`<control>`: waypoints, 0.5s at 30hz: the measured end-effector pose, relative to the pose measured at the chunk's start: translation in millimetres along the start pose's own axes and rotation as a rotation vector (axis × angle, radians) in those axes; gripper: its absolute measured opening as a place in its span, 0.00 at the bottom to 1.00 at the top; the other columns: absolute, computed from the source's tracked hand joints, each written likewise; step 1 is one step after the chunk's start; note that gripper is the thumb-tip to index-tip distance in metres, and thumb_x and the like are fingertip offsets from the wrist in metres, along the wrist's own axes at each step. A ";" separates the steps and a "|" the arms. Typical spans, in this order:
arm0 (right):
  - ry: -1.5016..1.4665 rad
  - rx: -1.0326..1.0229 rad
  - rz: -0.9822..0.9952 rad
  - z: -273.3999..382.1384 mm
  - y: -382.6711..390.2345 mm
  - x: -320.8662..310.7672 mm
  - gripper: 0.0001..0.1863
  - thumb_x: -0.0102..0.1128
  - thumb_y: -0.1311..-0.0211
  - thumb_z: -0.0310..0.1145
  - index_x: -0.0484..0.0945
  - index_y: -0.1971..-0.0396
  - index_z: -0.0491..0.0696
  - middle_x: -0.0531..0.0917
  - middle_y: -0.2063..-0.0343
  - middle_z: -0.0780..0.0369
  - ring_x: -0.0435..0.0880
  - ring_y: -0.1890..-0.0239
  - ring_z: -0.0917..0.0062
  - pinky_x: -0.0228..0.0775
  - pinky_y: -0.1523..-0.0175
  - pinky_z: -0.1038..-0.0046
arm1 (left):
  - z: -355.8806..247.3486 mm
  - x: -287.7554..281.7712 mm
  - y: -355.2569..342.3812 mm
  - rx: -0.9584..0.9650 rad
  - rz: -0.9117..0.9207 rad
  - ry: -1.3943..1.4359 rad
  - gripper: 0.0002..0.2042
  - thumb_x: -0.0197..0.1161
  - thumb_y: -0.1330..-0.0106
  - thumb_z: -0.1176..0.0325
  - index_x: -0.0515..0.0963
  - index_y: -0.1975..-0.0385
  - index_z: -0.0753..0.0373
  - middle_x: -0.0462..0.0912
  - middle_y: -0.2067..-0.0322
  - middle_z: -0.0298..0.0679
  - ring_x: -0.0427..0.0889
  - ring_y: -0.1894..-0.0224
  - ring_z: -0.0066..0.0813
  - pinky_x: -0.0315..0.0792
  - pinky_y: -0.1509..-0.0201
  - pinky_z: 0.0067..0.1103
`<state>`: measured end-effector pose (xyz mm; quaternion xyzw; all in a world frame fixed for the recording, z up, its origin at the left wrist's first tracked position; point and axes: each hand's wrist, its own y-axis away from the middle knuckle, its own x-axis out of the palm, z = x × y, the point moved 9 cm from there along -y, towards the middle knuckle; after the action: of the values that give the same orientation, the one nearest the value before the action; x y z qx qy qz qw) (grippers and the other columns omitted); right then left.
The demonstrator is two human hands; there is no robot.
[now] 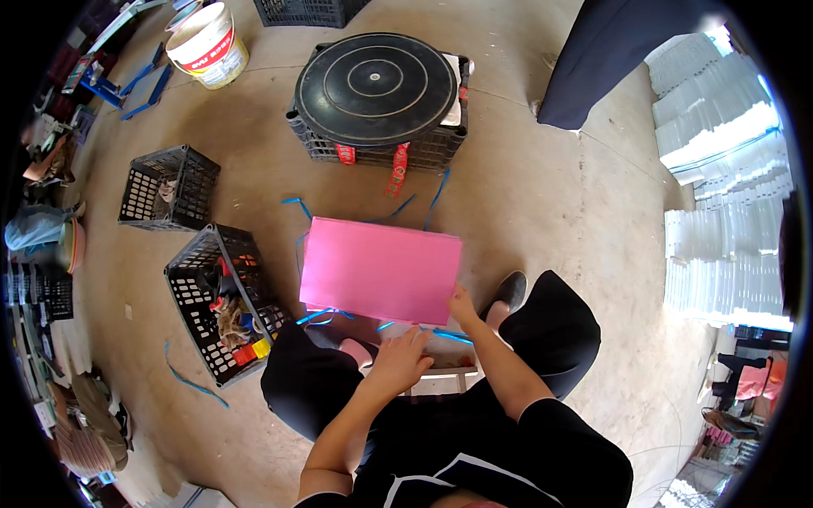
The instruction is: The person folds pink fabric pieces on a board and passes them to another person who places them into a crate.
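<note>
A flat pink rectangular board or stack of sheets (381, 271) lies in front of my knees, with another pink edge showing under its near left corner. My right hand (462, 308) is closed at its near right corner, gripping the edge. Just below the near edge, my left hand (400, 359) has its fingers stretched toward the pink board and its thumb apart; whether the fingertips touch it I cannot tell. Blue strapping (450, 336) shows along the near side, and more blue strap ends (295, 202) stick out beyond the far side.
A black crate bearing a round black ringed lid (375, 85) stands beyond the pink board. Two black crates (200, 315) (169, 190) are at left, the nearer holding mixed items. A white bucket (209, 46) stands far left. White stacks (728, 245) line the right; a person's dark trouser leg (605, 63) is far right.
</note>
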<state>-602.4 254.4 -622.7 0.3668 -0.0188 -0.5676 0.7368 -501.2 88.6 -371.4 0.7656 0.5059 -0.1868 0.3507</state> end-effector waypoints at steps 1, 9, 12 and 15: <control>0.172 -0.106 -0.131 7.0 5.5 -2.9 0.26 0.55 0.50 0.28 0.68 0.47 0.48 0.76 0.60 0.59 0.72 0.54 0.75 0.65 0.50 0.74 | -2.8 4.7 -4.4 0.012 0.019 0.042 0.26 0.60 0.44 0.60 0.64 0.45 0.59 0.66 0.46 0.50 0.70 0.47 0.47 0.62 0.46 0.44; -0.315 -0.114 -0.159 10.4 1.2 -1.9 0.22 0.57 0.48 0.31 0.68 0.52 0.43 0.76 0.59 0.59 0.76 0.59 0.76 0.69 0.56 0.73 | -4.9 -2.9 -14.1 0.040 -0.037 -0.042 0.25 0.59 0.45 0.62 0.65 0.48 0.62 0.71 0.52 0.49 0.73 0.54 0.48 0.66 0.52 0.38; -0.510 0.038 -0.013 38.9 8.6 16.3 0.20 0.56 0.47 0.31 0.69 0.53 0.42 0.77 0.62 0.61 0.76 0.63 0.77 0.69 0.60 0.75 | -2.3 -4.6 -19.8 0.000 -0.001 0.026 0.25 0.58 0.45 0.62 0.65 0.47 0.63 0.71 0.51 0.50 0.72 0.51 0.49 0.66 0.50 0.38; -0.503 0.152 0.128 19.2 -8.7 14.8 0.18 0.56 0.47 0.30 0.71 0.55 0.42 0.78 0.65 0.62 0.77 0.68 0.78 0.69 0.64 0.78 | 14.4 -4.6 -42.7 0.005 -0.077 0.005 0.24 0.58 0.44 0.62 0.65 0.49 0.63 0.72 0.54 0.50 0.74 0.55 0.49 0.67 0.53 0.39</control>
<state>-612.9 231.1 -619.3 0.2669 -0.2670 -0.5900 0.7137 -540.8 85.5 -393.2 0.7470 0.5355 -0.1995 0.3398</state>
